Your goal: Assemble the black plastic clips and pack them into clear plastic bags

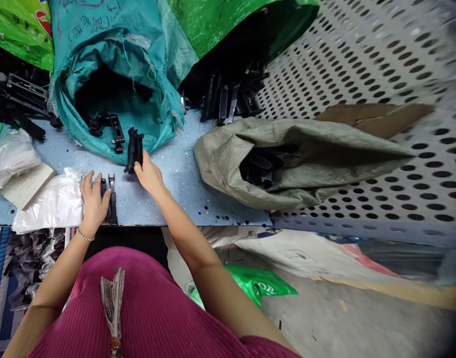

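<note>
My right hand (pixel 150 175) is closed on a black plastic part (pixel 134 149), long and narrow, held upright at the mouth of a teal woven sack (pixel 166 107). Inside that opening lie several more black parts (pixel 116 130). Lower on the blue speckled tabletop (pixel 175 174), my left hand (pixel 94 199) has its fingers apart, between a stack of clear plastic bags (pixel 52 204) and another black part (pixel 112 201). Its thumb reaches that part's edge; whether it touches, I cannot tell.
A grey-green woven sack (pixel 220 164) with dark parts inside lies to the right, against a perforated metal panel (pixel 362 59). Green bags (pixel 220 25) and loose black parts (pixel 228 97) stand at the back. A green bag (pixel 257 283) rests on the floor below.
</note>
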The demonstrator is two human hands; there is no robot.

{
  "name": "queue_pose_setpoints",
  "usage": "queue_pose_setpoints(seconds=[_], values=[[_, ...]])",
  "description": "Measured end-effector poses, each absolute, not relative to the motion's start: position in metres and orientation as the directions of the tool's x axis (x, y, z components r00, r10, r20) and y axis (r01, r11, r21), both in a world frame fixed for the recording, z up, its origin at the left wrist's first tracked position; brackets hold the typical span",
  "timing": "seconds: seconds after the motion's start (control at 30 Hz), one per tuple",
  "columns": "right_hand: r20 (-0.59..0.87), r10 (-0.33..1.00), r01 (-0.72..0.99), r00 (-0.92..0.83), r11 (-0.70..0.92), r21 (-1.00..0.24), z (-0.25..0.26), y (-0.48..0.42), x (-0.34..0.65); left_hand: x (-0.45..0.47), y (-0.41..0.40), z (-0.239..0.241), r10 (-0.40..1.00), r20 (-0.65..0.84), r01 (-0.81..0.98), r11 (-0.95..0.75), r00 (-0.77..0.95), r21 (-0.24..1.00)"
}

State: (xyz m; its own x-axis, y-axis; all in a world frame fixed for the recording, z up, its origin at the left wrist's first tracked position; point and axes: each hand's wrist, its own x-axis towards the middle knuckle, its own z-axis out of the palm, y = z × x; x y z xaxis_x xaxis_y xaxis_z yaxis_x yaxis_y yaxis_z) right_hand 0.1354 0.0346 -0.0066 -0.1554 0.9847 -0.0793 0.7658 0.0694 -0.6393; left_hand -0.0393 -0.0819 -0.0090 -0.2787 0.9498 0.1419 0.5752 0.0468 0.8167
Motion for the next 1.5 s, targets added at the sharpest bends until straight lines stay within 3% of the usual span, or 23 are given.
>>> queue_pose_setpoints(seconds=[0.07,0.13,0.2,0.27,0.4,0.53,0.6,0.67,0.73,0.8,0.9,0.97,1.03,1.13,1.23,1.3,1.37,1.43,1.5], values=[[0.053,0.974,0.696,-0.220,0.195,-0.691,-0.002,0.002,0.138,-0.034,-0.078,0.006,0.958,0.123,0.427,-0.001,-0.259,0.904],[0.145,0.913,0.560,-0.382,0.353,-0.750,0.008,-0.032,0.142,-0.028,-0.073,0.022,0.980,-0.001,0.104,0.023,-0.199,0.994],[0.169,0.842,0.379,-0.513,0.398,-0.835,0.022,-0.054,0.147,-0.024,-0.068,0.037,0.980,-0.152,-0.185,0.126,-0.131,0.975],[0.167,0.856,0.298,-0.489,0.344,-0.891,0.034,-0.056,0.150,-0.021,-0.068,0.047,0.958,-0.260,-0.284,0.217,-0.123,0.934],[0.162,0.931,0.348,-0.327,0.278,-0.895,0.048,-0.023,0.138,-0.016,-0.077,0.051,0.958,-0.240,-0.141,0.219,-0.155,0.966],[-0.015,0.894,0.118,-0.447,0.042,-0.992,0.046,-0.009,0.114,-0.019,-0.081,0.044,0.967,-0.153,-0.001,0.156,-0.203,0.988],[-0.034,0.857,0.107,-0.514,0.024,-0.994,0.041,-0.023,0.109,-0.022,-0.080,0.044,0.957,-0.149,0.014,0.158,-0.248,0.987],[0.030,0.834,0.248,-0.552,0.199,-0.948,0.035,-0.046,0.111,-0.026,-0.079,0.046,0.939,-0.184,-0.028,0.184,-0.291,0.982],[0.075,0.816,0.429,-0.573,0.376,-0.822,0.028,-0.068,0.115,-0.030,-0.078,0.048,0.920,-0.229,-0.062,0.221,-0.317,0.973],[0.028,0.812,0.554,-0.583,0.422,-0.718,0.023,-0.077,0.118,-0.037,-0.079,0.048,0.913,-0.244,-0.028,0.249,-0.326,0.968],[-0.076,0.799,0.621,-0.597,0.400,-0.674,0.024,-0.054,0.116,-0.058,-0.082,0.041,0.902,-0.114,0.240,0.230,-0.415,0.943],[-0.028,0.849,0.651,-0.528,0.384,-0.655,0.027,-0.016,0.108,-0.071,-0.085,0.031,0.885,-0.008,0.480,0.260,-0.466,0.838],[0.080,0.927,0.703,-0.367,0.333,-0.629,0.029,0.031,0.094,-0.077,-0.089,0.017,0.889,0.004,0.638,0.326,-0.459,0.698],[0.087,0.973,0.788,-0.212,0.223,-0.574,0.021,0.096,0.072,-0.070,-0.094,-0.003,0.918,-0.056,0.717,0.344,-0.393,0.606],[-0.017,0.989,0.795,-0.147,0.108,-0.597,0.009,0.130,0.067,-0.059,-0.094,-0.010,0.950,0.048,0.759,0.217,-0.309,0.614],[-0.082,0.992,0.648,-0.101,0.003,-0.761,0.004,0.128,0.077,-0.056,-0.090,-0.005,0.954,0.136,0.735,0.111,-0.267,0.668],[-0.180,0.978,0.305,-0.102,-0.141,-0.942,0.003,0.106,0.091,-0.055,-0.082,0.004,0.956,0.140,0.580,0.037,-0.258,0.814],[-0.307,0.926,-0.079,-0.219,-0.330,-0.941,0.005,0.069,0.101,-0.051,-0.072,0.014,0.970,0.072,0.271,-0.007,-0.230,0.963],[-0.393,0.822,-0.228,-0.412,-0.510,-0.830,0.007,0.023,0.104,-0.041,-0.062,0.023,0.985,0.019,0.003,-0.019,-0.171,1.000]])
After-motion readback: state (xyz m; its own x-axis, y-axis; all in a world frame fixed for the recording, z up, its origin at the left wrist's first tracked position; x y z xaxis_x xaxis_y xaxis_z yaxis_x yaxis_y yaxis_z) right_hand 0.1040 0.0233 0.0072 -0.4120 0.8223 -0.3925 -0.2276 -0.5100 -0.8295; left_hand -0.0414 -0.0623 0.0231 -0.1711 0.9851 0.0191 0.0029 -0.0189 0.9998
